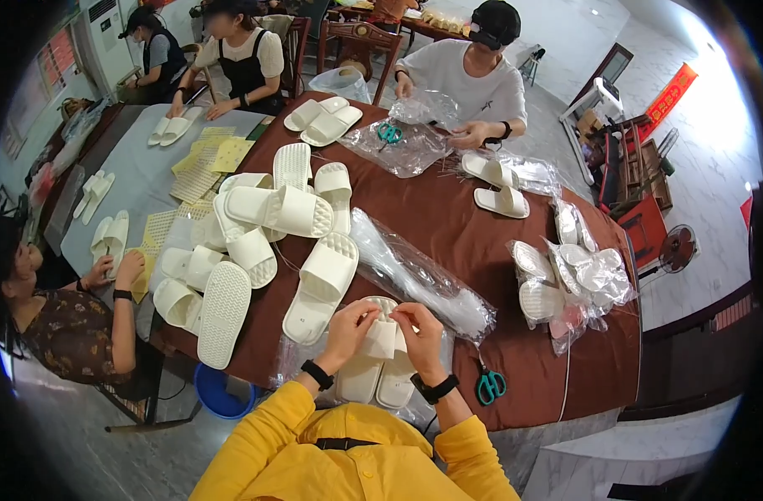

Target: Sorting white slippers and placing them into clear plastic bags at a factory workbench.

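A pair of white slide slippers (361, 377) lies in front of me at the table's near edge, side by side, with clear plastic under them. My left hand (349, 331) is over the open ends of their straps, its thumb and fingers pinched together. Close beside it, my right hand (420, 334) is pinched the same way. Whatever sits between the fingertips is too small to make out. Just left of my hands lies a single white slipper (321, 288). A clear bag holding a bundle of thin white strands (423, 275) stretches out beyond my hands.
A pile of white slippers (268, 209) covers the left middle of the brown-covered table (515, 376). Teal-handled scissors (491, 387) lie at my right. Bagged slippers (577, 284) sit farther right. A blue bucket (223, 392) stands below the edge. Several people work around the tables.
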`<state>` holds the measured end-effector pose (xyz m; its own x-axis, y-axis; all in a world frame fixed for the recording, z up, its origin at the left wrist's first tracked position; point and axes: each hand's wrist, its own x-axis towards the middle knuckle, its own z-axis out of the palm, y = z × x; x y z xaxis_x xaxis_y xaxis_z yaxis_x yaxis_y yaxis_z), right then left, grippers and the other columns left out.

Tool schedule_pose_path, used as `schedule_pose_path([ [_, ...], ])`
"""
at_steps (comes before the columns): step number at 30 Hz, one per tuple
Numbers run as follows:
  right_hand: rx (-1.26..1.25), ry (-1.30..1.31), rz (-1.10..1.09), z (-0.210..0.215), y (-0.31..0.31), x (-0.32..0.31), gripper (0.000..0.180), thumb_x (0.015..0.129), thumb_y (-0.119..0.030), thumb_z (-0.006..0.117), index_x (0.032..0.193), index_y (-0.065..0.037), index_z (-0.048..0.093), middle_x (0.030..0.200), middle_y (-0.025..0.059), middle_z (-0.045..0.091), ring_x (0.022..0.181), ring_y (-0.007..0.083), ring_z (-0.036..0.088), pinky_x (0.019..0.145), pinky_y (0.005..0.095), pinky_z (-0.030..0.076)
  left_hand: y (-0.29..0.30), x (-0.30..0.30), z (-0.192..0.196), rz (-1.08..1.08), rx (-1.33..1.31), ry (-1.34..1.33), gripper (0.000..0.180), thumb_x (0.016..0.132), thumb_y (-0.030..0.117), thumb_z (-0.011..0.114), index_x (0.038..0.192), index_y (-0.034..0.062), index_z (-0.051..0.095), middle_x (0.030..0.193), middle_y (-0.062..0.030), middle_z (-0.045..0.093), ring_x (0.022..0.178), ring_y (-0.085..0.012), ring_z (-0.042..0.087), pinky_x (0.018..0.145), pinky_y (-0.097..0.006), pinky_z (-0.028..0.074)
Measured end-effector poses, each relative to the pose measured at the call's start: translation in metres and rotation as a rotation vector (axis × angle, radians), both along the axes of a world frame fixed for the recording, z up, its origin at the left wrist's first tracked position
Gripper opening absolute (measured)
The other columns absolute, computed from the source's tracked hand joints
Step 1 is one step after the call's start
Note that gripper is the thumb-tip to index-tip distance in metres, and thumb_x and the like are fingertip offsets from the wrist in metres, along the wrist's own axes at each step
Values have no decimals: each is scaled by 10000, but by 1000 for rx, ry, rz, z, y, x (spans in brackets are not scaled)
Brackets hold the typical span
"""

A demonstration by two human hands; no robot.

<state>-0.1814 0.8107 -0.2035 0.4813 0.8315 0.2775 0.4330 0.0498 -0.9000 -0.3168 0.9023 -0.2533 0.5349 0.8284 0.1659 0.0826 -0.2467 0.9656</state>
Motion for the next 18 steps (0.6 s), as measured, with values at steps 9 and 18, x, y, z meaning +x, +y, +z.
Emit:
schedule_pose_path([
  [9,-89,11,55,3,-1,-4,130,904,-22,657,1032,4,662,878,103,695,740,152,686,667,262,529,-7,-3,19,15,237,64,122,889,86,646,998,64,694,972,-99,683,801,-324,665,672,-376,529],
  [18,-60,-50,43,-1,-1,-6,103,895,-40,679,987,5,672,855,106,688,725,161,666,659,275,526,-8,-6,23,-2,322,98,118,880,95,648,989,83,694,924,-85,660,814,-327,654,670,-407,518],
])
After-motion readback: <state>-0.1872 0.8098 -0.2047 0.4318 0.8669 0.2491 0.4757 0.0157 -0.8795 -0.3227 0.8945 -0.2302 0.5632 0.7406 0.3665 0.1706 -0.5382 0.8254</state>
